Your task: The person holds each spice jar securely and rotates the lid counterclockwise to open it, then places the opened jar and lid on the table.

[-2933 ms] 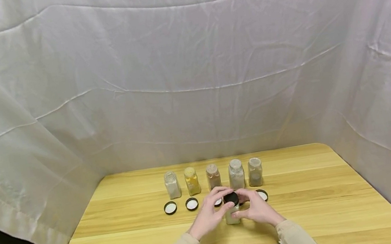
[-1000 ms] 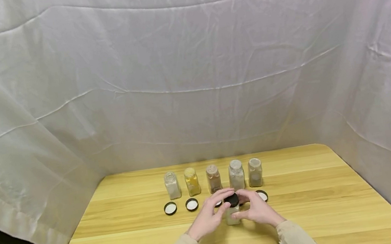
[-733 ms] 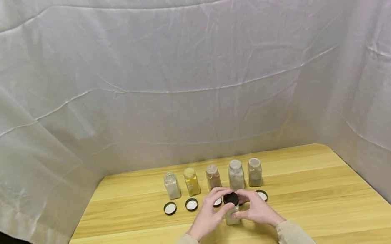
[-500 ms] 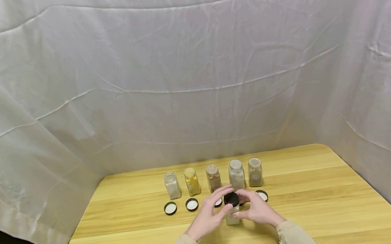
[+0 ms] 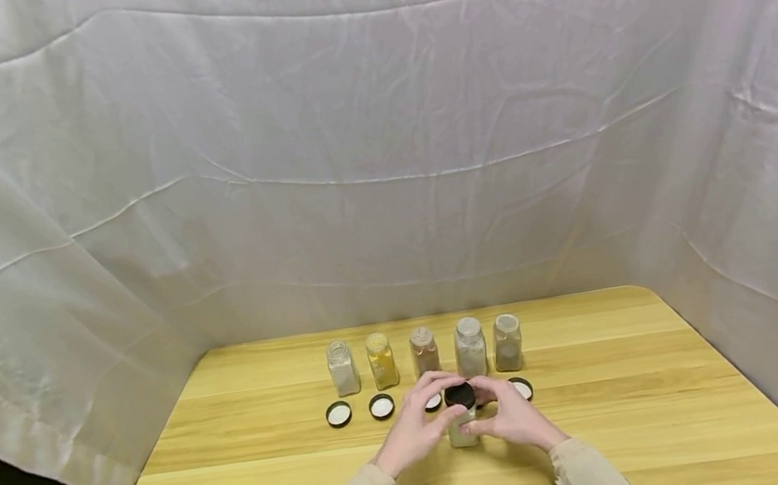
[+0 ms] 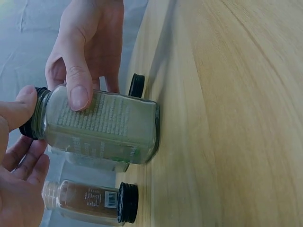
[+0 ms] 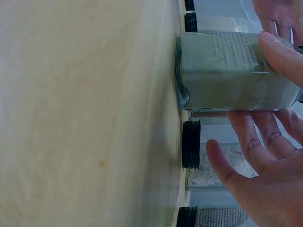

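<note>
An upright square glass spice jar (image 5: 463, 434) of grey-green powder stands between my two hands, its base down at the wooden tabletop. On its neck sits a black lid (image 5: 460, 395). My left hand (image 5: 417, 428) grips that lid between thumb and fingers, as the left wrist view shows at the lid's rim (image 6: 29, 124). My right hand (image 5: 511, 415) holds the jar's body, thumb on the near face and fingers behind; printed text shows on the glass (image 7: 227, 71) in the right wrist view.
Behind, a row of lidless jars holds whitish (image 5: 344, 373), yellow (image 5: 383, 367), brown (image 5: 424, 356), speckled (image 5: 471, 354) and grey-brown (image 5: 508, 349) contents. Black lids, such as the leftmost lid (image 5: 339, 414) and rightmost lid (image 5: 522, 388), lie before them. A grey curtain (image 5: 403, 232) hangs beyond the table.
My left thumb and fingers have shifted slightly back and forth around the black lid. The right hand, the held jar and the row behind have stayed in place.
</note>
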`<control>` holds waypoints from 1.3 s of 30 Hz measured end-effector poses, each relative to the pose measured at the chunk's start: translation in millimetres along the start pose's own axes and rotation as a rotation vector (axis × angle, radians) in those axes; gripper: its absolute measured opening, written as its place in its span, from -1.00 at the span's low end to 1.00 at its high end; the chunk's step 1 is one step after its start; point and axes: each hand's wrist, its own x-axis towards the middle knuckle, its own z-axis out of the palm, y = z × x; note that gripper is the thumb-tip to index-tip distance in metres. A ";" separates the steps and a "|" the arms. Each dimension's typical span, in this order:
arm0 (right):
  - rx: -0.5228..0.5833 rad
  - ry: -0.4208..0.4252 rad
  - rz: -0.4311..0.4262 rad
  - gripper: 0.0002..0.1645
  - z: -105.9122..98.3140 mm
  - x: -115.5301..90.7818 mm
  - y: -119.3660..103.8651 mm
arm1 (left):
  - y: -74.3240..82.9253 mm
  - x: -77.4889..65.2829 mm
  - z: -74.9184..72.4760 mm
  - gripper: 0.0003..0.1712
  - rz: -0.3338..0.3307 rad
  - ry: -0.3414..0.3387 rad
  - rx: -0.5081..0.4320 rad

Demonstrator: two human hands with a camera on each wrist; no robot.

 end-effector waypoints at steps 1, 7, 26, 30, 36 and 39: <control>0.000 -0.001 0.001 -0.37 -0.1 0.1 -0.1 | 0.5 0.0 0.1 -0.54 -0.008 0.006 0.005; -0.007 -0.002 0.009 -0.38 -0.5 0.4 -0.7 | 0.3 0.0 -0.7 -0.50 -0.011 -0.023 -0.007; 0.014 -0.011 0.011 -0.37 -0.9 -0.7 -3.9 | 0.8 -0.4 2.6 -0.54 -0.024 0.008 0.007; 0.011 -0.011 0.016 -0.38 -1.1 -1.5 -5.3 | 0.6 -1.7 1.3 -0.52 -0.030 -0.028 0.009; 0.008 0.004 -0.002 -0.37 -0.7 -1.7 -5.6 | 0.8 -1.6 -1.6 -0.54 0.002 -0.089 -0.069; 0.006 0.006 -0.006 -0.36 -0.4 -1.6 -5.1 | 0.3 -0.7 -1.7 -0.56 0.016 -0.085 -0.074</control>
